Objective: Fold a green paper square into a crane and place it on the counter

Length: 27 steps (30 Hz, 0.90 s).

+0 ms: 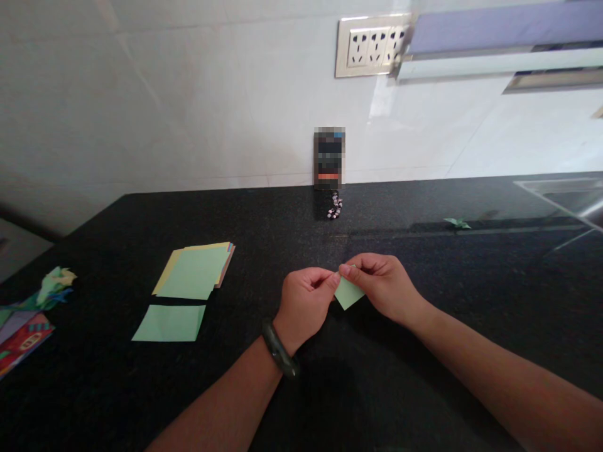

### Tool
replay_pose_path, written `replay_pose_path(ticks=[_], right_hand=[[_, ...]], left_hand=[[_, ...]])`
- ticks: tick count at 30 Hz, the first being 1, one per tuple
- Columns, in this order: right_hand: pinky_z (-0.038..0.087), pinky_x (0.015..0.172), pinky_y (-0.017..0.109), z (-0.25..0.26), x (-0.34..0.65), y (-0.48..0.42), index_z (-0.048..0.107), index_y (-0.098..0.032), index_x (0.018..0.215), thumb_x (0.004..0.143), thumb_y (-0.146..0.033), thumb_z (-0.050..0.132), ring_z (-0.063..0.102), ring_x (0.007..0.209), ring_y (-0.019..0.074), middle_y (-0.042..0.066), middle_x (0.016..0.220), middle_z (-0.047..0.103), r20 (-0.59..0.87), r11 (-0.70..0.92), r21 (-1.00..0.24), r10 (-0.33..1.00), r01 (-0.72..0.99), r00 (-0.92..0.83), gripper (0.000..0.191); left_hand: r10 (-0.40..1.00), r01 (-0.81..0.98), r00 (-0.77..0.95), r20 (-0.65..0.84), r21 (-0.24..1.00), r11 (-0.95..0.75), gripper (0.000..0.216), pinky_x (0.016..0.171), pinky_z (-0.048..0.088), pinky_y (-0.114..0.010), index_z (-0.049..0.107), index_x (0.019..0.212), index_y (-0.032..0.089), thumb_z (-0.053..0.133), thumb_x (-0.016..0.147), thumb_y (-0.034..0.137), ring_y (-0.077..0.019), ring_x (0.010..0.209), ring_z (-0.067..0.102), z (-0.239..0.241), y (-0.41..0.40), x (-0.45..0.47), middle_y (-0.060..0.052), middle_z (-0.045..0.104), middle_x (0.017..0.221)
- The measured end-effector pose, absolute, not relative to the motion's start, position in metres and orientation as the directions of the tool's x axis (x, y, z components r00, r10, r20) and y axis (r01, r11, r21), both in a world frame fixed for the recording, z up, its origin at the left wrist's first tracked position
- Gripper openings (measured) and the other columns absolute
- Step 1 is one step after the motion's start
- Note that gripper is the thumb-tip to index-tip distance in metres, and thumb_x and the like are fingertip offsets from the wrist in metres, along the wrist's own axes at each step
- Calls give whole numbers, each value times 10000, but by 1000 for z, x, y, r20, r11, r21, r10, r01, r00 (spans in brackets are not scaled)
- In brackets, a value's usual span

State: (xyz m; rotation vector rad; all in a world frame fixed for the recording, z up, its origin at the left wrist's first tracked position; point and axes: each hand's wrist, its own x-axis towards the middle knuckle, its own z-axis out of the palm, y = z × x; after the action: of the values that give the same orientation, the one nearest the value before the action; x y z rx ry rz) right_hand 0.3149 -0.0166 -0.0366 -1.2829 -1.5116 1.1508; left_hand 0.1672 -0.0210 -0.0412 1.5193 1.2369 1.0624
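A small folded piece of light green paper (349, 293) is held just above the black counter (424, 376) between both hands. My left hand (306, 304), with a dark bangle on the wrist, pinches its left upper edge with fingers curled. My right hand (384, 284) pinches the top edge from the right, thumb and forefinger pressed together. The two hands meet at the paper's top.
A stack of coloured paper squares (195, 270) lies to the left, with a single green sheet (169, 323) in front of it. Crumpled paper (54, 285) and a printed packet (21, 336) sit at the far left. A phone (329, 158) leans against the wall; a small green folded piece (456, 222) lies far right.
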Motion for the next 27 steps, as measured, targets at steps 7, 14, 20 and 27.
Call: replay_pose_path(ticks=[7, 14, 20, 27], right_hand=[[340, 436, 215, -34, 317, -14, 552, -162, 635, 781, -416, 539, 431, 469, 89, -17, 530, 506, 36, 77, -956, 988, 282, -149, 293], [347, 417, 210, -34, 323, -9, 577, -152, 733, 781, -474, 523, 413, 445, 79, -27, 530, 482, -2, 5, -976, 999, 220, -33, 330], [356, 410, 196, -35, 325, -7, 572, -145, 698, 661, -399, 674, 427, 447, 61, -31, 561, 519, -125, -110, -989, 979, 101, -160, 277], [365, 438, 204, -40, 325, -3, 557, -165, 861, 671, -333, 674, 464, 460, 72, -42, 577, 543, -18, -17, -1000, 997, 11, -77, 279]], left_hand=[[994, 236, 83, 72, 967, -90, 193, 466, 419, -205, 670, 628, 150, 569, 745, 267, -108, 482, 545, -37, -22, 167, 0, 600, 514], [999, 130, 3, -36, 991, 35, 178, 468, 453, -210, 648, 652, 131, 596, 729, 282, -106, 484, 556, -40, -19, 168, -14, 627, 562], [981, -78, 59, -183, 979, 187, 123, 543, 491, -220, 602, 720, 121, 620, 718, 243, -103, 530, 598, -45, -19, 171, -18, 645, 607], [886, -152, 318, -337, 904, 399, 121, 599, 487, -215, 628, 812, 90, 614, 731, 178, -100, 600, 612, -44, -21, 170, -64, 665, 745]])
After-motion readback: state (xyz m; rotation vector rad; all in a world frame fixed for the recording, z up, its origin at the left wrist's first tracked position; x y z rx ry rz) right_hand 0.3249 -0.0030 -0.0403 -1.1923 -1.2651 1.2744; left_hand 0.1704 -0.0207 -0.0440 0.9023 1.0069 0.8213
